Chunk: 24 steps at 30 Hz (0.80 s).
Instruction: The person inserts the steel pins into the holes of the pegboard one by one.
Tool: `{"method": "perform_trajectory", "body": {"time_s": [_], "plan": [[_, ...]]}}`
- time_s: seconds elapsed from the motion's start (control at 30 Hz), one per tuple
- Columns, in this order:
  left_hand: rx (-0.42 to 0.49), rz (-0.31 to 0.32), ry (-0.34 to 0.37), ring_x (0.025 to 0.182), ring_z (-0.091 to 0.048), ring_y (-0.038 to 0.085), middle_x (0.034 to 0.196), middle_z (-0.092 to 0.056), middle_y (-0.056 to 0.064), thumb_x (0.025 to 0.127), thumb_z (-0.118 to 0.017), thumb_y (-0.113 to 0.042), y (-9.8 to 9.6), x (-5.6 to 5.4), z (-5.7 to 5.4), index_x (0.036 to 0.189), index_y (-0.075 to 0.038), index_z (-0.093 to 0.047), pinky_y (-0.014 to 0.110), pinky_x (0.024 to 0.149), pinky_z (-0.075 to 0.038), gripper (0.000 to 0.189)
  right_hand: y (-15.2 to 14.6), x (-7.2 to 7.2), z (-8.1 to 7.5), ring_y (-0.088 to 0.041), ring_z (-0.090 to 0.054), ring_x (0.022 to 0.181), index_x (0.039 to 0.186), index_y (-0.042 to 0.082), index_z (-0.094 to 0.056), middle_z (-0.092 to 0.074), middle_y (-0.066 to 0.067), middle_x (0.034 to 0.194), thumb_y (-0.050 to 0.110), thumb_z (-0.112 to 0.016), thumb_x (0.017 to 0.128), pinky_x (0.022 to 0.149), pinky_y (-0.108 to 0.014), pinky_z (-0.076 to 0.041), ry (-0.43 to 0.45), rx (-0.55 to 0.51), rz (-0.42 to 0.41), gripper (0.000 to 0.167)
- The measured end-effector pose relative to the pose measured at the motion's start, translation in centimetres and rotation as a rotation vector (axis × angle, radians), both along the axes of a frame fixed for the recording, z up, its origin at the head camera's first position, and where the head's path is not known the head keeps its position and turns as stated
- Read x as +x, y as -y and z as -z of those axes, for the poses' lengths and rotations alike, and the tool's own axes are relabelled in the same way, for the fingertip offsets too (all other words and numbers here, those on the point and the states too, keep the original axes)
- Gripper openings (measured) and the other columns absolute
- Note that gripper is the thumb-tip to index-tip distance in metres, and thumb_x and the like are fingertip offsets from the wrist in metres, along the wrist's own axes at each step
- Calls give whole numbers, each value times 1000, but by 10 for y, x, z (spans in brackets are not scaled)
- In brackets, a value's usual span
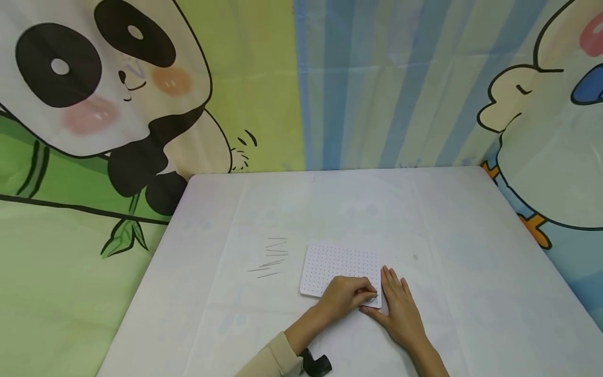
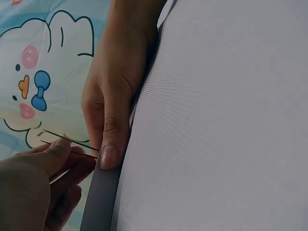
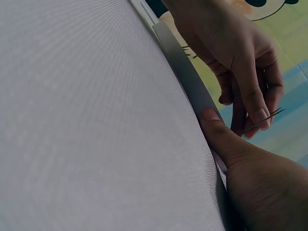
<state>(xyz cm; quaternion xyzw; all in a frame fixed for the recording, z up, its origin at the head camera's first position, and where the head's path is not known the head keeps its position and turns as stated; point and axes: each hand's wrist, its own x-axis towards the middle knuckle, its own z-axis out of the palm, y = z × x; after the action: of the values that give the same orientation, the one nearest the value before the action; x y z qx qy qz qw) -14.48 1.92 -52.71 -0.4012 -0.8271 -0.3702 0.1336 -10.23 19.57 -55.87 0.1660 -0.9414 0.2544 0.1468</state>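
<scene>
A white board with a grid of small holes (image 1: 325, 262) lies on the table. Over its near right corner my left hand (image 1: 346, 296) pinches thin metal pins between thumb and fingers; in the left wrist view two pins (image 2: 72, 137) stick out from the grip, close to the board's grey side edge (image 2: 98, 197). Beside that corner rests my right hand (image 1: 402, 317), its fingers straight along the board's right side and its thumb against the near edge. The right wrist view shows that thumb (image 3: 219, 132) on the side edge, with pins (image 3: 269, 117) in the other hand beyond.
Several loose thin pins (image 1: 275, 255) lie in a rough column on the white table (image 1: 235, 335), left of the board. A black object (image 1: 316, 364) sits by the left sleeve. Cartoon-printed curtains (image 1: 254, 84) stand behind and beside the table.
</scene>
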Motion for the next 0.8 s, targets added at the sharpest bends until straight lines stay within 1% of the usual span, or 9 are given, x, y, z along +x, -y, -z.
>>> {"method": "perform_trajectory", "body": {"time_s": [0.1, 0.2, 0.27, 0.33, 0.47, 0.6, 0.7, 0.77, 0.8], "plan": [[-34, -28, -33, 76, -60, -7, 83, -69, -9, 83, -69, -24, 1, 3, 1, 87, -16, -70, 4, 68, -41, 9, 1, 2, 0, -36, -26, 133, 138, -9, -32, -32, -22, 143, 53, -72, 70, 109, -46, -11, -10, -4, 1, 101], [-88, -74, -64, 84, -62, -2, 90, -70, -8, 82, -70, -26, 7, 6, -1, 96, -16, -71, 8, 74, -43, 17, 3, 2, 1, -35, -26, 133, 138, -9, -31, -32, -22, 143, 53, -73, 70, 109, -45, -11, -13, -4, 2, 101], [-102, -99, -57, 88, -63, 1, 96, -69, -6, 81, -70, -25, 17, 10, -4, 102, -14, -70, 10, 77, -44, 23, 5, 2, 3, -35, -26, 133, 138, -9, -31, -32, -21, 143, 53, -72, 70, 109, -45, -11, -7, -3, 2, 101], [-65, -119, -13, 89, -63, 3, 99, -69, -4, 80, -72, -22, 30, 13, -6, 104, -13, -69, 11, 78, -44, 26, 7, 3, 4, -36, -26, 132, 138, -9, -31, -31, -21, 143, 55, -71, 70, 109, -44, -10, 5, 12, 9, 102], [84, -196, 62, 82, -64, 4, 93, -69, -2, 78, -74, -12, 72, 14, -10, 98, -9, -70, 12, 71, -47, 21, 8, 5, 4, -35, -26, 133, 138, -9, -31, -31, -22, 143, 58, -69, 70, 110, -43, -10, 27, 40, 31, 103], [180, -374, 70, 73, -61, 5, 83, -67, -4, 74, -77, -7, 125, 6, -12, 91, -10, -72, 19, 62, -48, 18, 7, 5, 1, -35, -25, 133, 139, -7, -31, -32, -21, 143, 59, -69, 69, 109, -44, -11, 26, 57, 50, 104], [192, -491, 114, 68, -57, 4, 77, -64, -8, 70, -80, -7, 160, 1, -7, 85, -13, -73, 20, 55, -46, 17, 5, 3, 0, -35, -25, 133, 139, -7, -31, -32, -21, 144, 59, -70, 69, 109, -44, -10, 23, 65, 55, 104], [171, -523, 174, 65, -54, 2, 75, -61, -10, 69, -80, -8, 177, 0, -2, 82, -15, -73, 20, 53, -44, 16, 4, 3, 0, -34, -25, 133, 139, -7, -31, -32, -21, 143, 60, -69, 69, 109, -43, -10, 24, 74, 58, 104], [157, -523, 205, 63, -53, 2, 74, -60, -10, 69, -81, -9, 184, 0, 1, 81, -15, -73, 19, 52, -43, 16, 4, 3, 0, -34, -25, 134, 139, -7, -31, -32, -21, 143, 60, -69, 69, 109, -43, -10, 24, 75, 58, 104]]}}
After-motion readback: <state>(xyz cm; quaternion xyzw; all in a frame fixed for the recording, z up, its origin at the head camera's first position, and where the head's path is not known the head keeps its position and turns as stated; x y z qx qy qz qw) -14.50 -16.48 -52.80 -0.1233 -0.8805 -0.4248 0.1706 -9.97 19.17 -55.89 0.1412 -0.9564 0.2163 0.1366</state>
